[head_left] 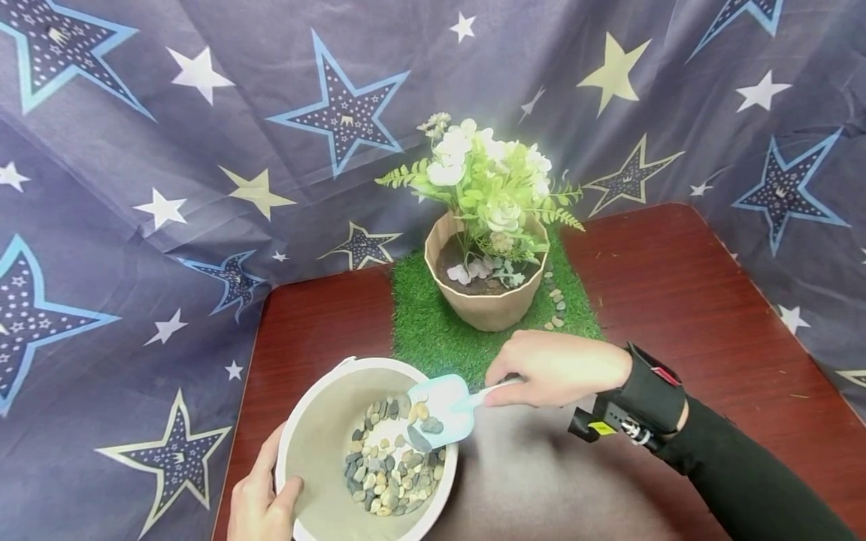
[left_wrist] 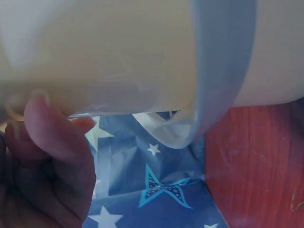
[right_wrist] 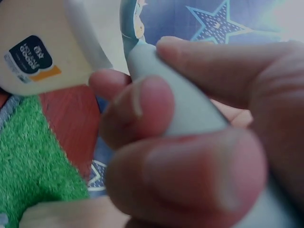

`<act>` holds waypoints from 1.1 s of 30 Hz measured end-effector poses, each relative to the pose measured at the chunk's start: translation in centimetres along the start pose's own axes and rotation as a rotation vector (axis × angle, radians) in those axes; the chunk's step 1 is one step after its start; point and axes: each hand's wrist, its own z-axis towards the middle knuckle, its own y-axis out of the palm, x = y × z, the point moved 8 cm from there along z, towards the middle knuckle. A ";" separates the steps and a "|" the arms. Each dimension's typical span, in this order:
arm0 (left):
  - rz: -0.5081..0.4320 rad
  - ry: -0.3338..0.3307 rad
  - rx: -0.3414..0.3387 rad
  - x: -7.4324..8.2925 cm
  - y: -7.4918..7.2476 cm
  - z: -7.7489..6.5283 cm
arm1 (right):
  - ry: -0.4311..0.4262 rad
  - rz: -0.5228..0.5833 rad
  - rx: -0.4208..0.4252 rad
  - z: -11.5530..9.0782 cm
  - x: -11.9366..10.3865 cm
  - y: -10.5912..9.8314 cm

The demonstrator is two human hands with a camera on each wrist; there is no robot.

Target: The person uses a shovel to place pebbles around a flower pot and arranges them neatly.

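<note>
A pale blue scoop (head_left: 455,402) carries a few pebbles over the right rim of a cream bucket (head_left: 307,432). My right hand (head_left: 551,368) grips its handle, and in the right wrist view the fingers (right_wrist: 185,175) curl round the light handle (right_wrist: 175,99). Inside the tilted bucket lies a heap of grey and tan pebbles (head_left: 389,485). With thumb over the rim, my left hand (head_left: 264,492) holds the bucket's left side. The left wrist view shows that hand (left_wrist: 52,156) at the rim of the bucket (left_wrist: 118,52).
Behind the bucket, a beige pot (head_left: 490,308) of white flowers and green leaves stands on a green turf mat (head_left: 426,308). A row of small stones (head_left: 558,297) lies right of the pot. The reddish wooden table (head_left: 656,278) meets a star-patterned cloth (head_left: 433,45).
</note>
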 end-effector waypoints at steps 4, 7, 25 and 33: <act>-0.021 -0.040 -0.011 -1.0 0.1 0.2 | 0.037 0.034 0.013 -1.3 0.7 -0.8; -0.051 -0.068 -0.016 -1.7 0.1 0.2 | 0.045 0.034 0.033 -2.2 1.4 -1.2; -0.108 -0.125 0.053 -3.7 -0.4 0.9 | 0.241 0.029 0.184 -7.4 8.3 -1.1; -0.160 -0.146 0.078 -4.5 -0.8 0.8 | 0.304 0.097 0.284 -7.2 10.4 2.6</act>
